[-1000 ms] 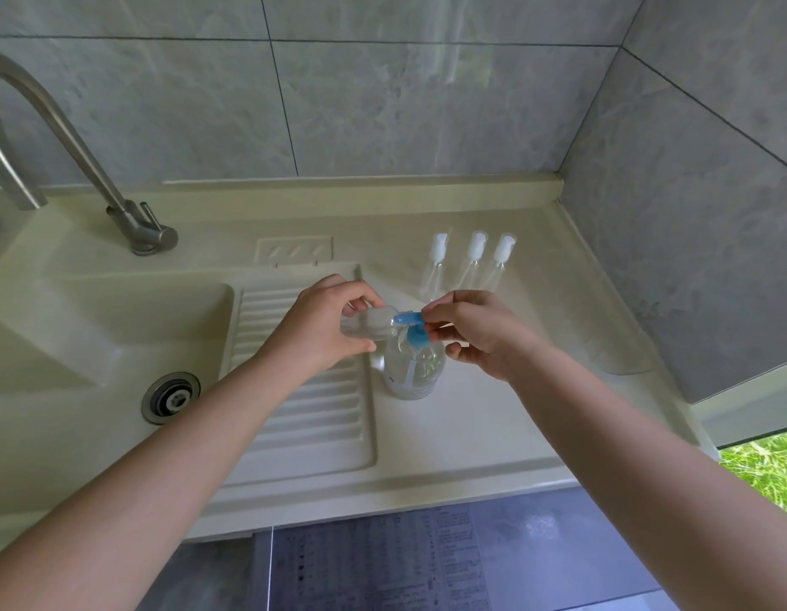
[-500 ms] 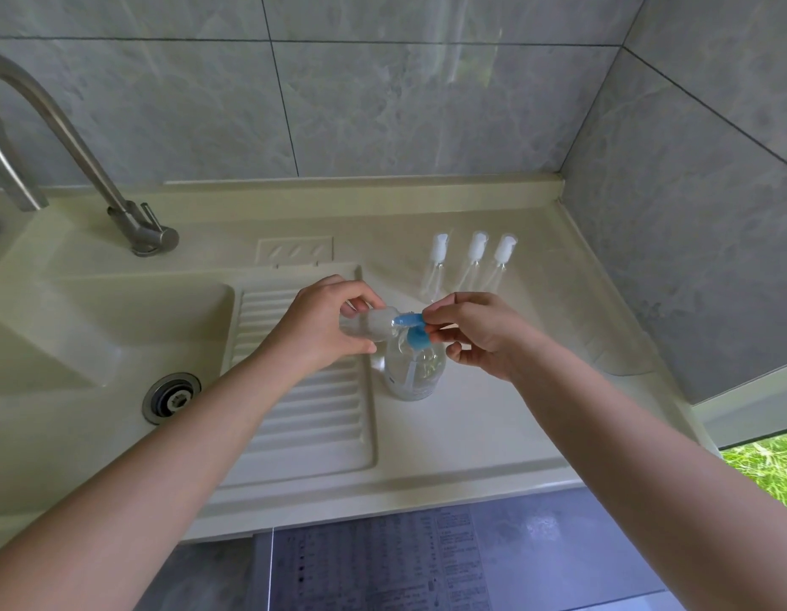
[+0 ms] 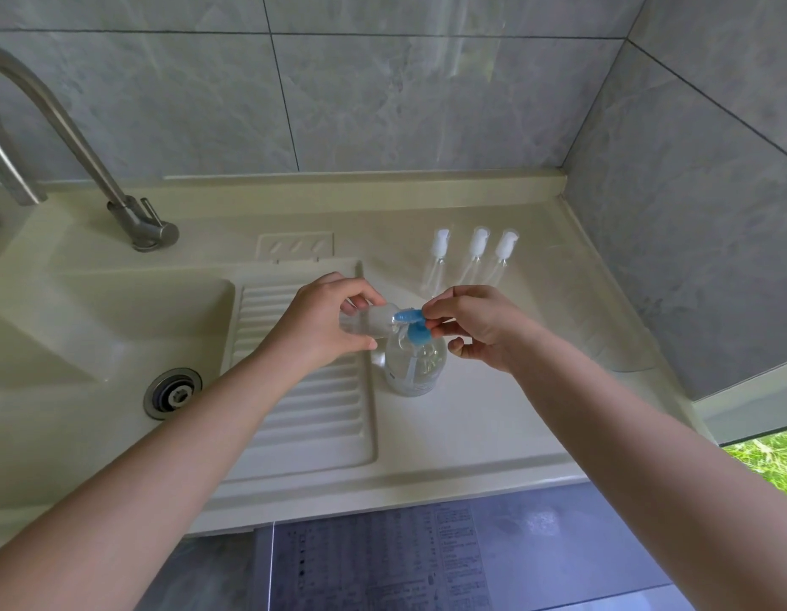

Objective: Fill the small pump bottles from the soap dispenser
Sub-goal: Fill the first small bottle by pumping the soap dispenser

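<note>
A clear soap dispenser (image 3: 412,366) with a blue pump head stands on the cream counter just right of the ribbed drainboard. My left hand (image 3: 325,324) grips a small clear bottle (image 3: 374,321), held sideways with its mouth against the blue spout (image 3: 407,316). My right hand (image 3: 475,326) pinches the back end of the blue pump head between thumb and fingers. Three small pump bottles (image 3: 473,258) with white tops stand in a row behind the dispenser.
A sink basin with a metal drain (image 3: 173,392) lies to the left, and a steel faucet (image 3: 136,222) rises behind it. The ribbed drainboard (image 3: 303,416) sits under my left forearm. Grey tiled walls close the back and right. The counter edge (image 3: 382,496) runs below.
</note>
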A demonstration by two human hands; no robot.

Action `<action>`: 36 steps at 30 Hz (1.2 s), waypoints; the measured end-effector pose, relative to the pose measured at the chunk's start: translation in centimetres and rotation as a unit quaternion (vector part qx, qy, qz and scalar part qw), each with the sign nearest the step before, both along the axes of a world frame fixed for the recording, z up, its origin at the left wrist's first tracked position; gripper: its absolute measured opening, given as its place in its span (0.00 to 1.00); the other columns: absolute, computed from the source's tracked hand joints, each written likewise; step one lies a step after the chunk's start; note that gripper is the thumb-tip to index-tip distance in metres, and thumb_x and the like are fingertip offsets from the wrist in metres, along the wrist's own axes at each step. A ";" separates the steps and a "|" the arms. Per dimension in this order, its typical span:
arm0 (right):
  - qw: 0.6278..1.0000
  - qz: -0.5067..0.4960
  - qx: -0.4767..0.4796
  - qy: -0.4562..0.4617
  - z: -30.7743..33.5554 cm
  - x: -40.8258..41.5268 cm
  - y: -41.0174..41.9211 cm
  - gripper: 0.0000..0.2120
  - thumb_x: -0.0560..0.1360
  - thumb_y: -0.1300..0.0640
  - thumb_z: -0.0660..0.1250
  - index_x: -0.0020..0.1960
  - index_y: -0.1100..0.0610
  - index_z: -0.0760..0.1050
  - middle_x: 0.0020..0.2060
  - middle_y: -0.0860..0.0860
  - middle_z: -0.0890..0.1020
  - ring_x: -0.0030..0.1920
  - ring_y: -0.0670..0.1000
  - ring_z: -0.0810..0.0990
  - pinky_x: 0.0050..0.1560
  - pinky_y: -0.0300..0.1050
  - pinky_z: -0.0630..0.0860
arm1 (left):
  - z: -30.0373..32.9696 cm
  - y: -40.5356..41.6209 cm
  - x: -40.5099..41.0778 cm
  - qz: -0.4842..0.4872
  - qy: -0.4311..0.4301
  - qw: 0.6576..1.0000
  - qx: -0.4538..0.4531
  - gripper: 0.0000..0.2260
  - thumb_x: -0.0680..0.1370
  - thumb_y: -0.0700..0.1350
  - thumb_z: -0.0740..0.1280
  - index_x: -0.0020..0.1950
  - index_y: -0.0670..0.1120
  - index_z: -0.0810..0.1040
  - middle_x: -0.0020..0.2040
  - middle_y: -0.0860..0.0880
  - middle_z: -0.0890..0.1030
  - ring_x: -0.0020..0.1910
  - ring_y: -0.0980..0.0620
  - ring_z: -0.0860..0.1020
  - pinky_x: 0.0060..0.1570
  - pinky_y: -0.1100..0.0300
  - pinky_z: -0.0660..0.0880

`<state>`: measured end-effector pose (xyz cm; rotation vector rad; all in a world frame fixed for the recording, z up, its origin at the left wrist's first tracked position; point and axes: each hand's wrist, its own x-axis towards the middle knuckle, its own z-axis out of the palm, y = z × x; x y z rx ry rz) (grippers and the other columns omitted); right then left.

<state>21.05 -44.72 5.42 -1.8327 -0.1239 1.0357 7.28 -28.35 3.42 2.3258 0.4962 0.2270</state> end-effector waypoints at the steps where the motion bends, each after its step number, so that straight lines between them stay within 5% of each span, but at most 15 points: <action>1: 1.000 0.002 -0.002 0.001 0.1 0.1 0.0 0.03 0.74 0.64 0.70 0.45 0.57 0.80 0.37 0.53 0.84 0.38 0.48 0.79 0.37 0.41 0.69 | 0.0 0.0 0.0 -0.001 0.000 1.000 0.000 0.21 0.64 0.41 0.82 0.54 0.54 0.82 0.51 0.52 0.78 0.50 0.55 0.78 0.55 0.62 0.74; 12: 1.000 -0.010 0.007 0.004 -0.4 -0.1 -0.1 0.04 0.74 0.64 0.69 0.47 0.58 0.79 0.37 0.53 0.84 0.39 0.49 0.80 0.35 0.41 0.69 | 0.0 0.0 0.0 0.002 0.012 1.000 0.008 0.21 0.65 0.41 0.82 0.55 0.54 0.82 0.52 0.52 0.78 0.50 0.55 0.78 0.46 0.77 0.68; 36: 1.000 0.001 0.014 -0.003 0.1 0.1 0.1 0.04 0.75 0.66 0.68 0.47 0.59 0.79 0.37 0.54 0.83 0.37 0.49 0.77 0.34 0.39 0.70 | -0.7 -0.2 -0.4 0.011 -0.023 1.000 -0.004 0.22 0.63 0.41 0.82 0.52 0.57 0.81 0.51 0.53 0.78 0.49 0.57 0.77 0.49 0.74 0.69</action>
